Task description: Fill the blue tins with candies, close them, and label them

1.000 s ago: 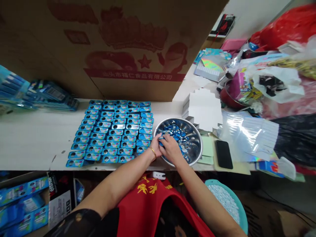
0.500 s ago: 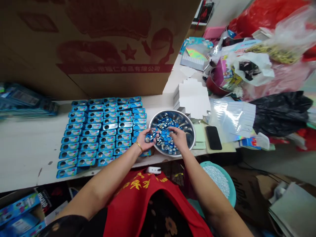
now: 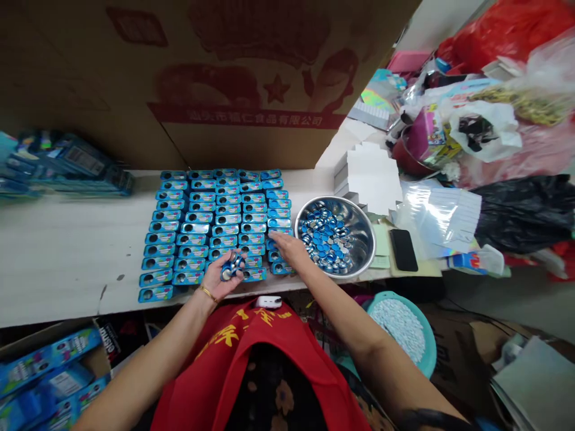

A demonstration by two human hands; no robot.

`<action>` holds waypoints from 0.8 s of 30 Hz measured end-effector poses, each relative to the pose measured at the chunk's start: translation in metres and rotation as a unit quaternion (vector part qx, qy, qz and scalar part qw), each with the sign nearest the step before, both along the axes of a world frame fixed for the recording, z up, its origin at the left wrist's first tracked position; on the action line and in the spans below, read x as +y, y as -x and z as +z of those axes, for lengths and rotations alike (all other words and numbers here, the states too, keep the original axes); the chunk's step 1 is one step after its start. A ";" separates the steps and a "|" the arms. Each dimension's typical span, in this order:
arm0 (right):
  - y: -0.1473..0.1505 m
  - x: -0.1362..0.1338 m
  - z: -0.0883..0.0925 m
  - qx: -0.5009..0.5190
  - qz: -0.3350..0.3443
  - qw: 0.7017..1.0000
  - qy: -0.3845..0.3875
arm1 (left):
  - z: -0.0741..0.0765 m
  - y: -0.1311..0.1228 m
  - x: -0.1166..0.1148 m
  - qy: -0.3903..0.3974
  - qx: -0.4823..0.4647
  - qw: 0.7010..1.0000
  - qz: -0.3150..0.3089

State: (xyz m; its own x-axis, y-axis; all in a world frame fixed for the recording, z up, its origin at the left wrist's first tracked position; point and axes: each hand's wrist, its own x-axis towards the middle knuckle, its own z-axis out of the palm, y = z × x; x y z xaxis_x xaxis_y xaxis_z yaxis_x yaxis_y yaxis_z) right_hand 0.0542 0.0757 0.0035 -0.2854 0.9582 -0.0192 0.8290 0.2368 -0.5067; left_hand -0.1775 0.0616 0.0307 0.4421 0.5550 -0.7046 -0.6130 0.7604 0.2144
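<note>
My left hand [image 3: 220,278], palm up with curled fingers, holds several small round blue-and-silver metal caps [image 3: 231,267] just above the front of the box rows. My right hand [image 3: 290,249] reaches over the rightmost row of small blue boxes [image 3: 196,239], its fingers stretched out to the left and its back facing up. I see nothing in it, though its underside is hidden. The boxes stand in several close rows, most showing a dark round spot on top. A steel bowl [image 3: 369,254] with many loose caps [image 3: 326,239] stands right of my right hand.
A large cardboard carton [image 3: 251,143] rises behind the rows. More blue boxes [image 3: 85,164] lie at the far left. Flat white cartons [image 3: 375,176] and a phone [image 3: 403,250] are right of the bowl. Below the table edge stands a turquoise basin [image 3: 431,347] of pale pieces.
Both hands have left the bowl and moved left over the blue boxes. My left hand carries the caps along. The view has shifted left.
</note>
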 end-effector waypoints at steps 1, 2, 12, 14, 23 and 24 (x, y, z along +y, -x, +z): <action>-0.003 -0.001 -0.001 -0.002 -0.028 1.000 -0.005 | 0.000 0.005 -0.001 0.000 0.003 1.000 0.006; -0.007 -0.002 -0.001 0.001 -0.063 0.998 -0.011 | -0.001 0.009 -0.002 0.002 0.007 1.000 0.011; -0.002 0.006 -0.003 -0.035 -0.046 0.996 0.069 | -0.002 0.014 -0.012 0.009 0.004 1.000 0.018; -0.002 0.006 0.000 -0.025 -0.043 0.997 0.067 | -0.001 0.011 -0.012 0.012 -0.004 1.000 0.015; 0.023 0.003 0.013 -0.194 -0.025 0.962 0.191 | -0.005 -0.006 -0.012 0.017 -0.060 0.998 0.000; 0.027 0.007 0.013 -0.221 -0.027 0.953 0.207 | -0.004 -0.007 -0.011 0.020 -0.065 0.998 0.000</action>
